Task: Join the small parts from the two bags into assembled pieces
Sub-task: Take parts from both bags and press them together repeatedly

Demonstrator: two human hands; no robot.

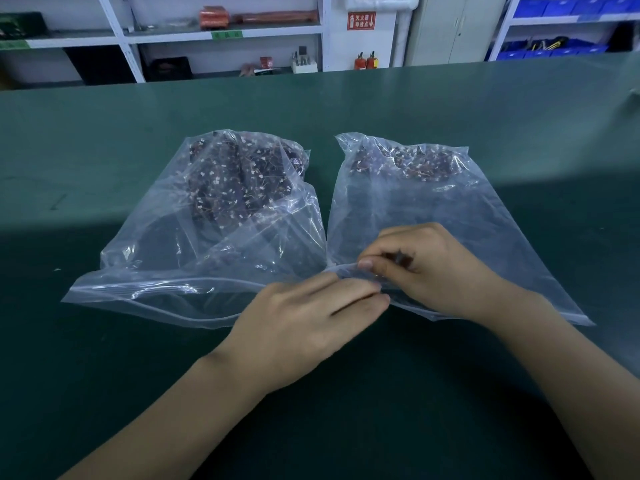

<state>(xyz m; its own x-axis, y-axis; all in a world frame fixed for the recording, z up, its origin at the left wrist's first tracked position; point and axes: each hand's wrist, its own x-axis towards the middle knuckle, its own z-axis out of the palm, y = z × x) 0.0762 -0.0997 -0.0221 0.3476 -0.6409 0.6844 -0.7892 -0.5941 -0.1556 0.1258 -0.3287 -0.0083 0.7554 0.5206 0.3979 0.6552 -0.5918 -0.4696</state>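
A: What's on the dark green felt-covered tabletop [104,341]?

B: Two clear zip-top plastic bags side by side near its middle: the left bag [194,244], then the right bag [443,216]. Both look soft, crinkly and slippery, so I'd grip them at the stiffer zip strip.

A: And inside?

B: Piles of small dark parts with pale specks [239,178], heaped at the far ends (probably light, and they look fiddly).

A: The hands?

B: The left hand [304,323] lies with fairly straight fingers on the right bag's mouth; the right hand [426,268] pinches that mouth's edge.
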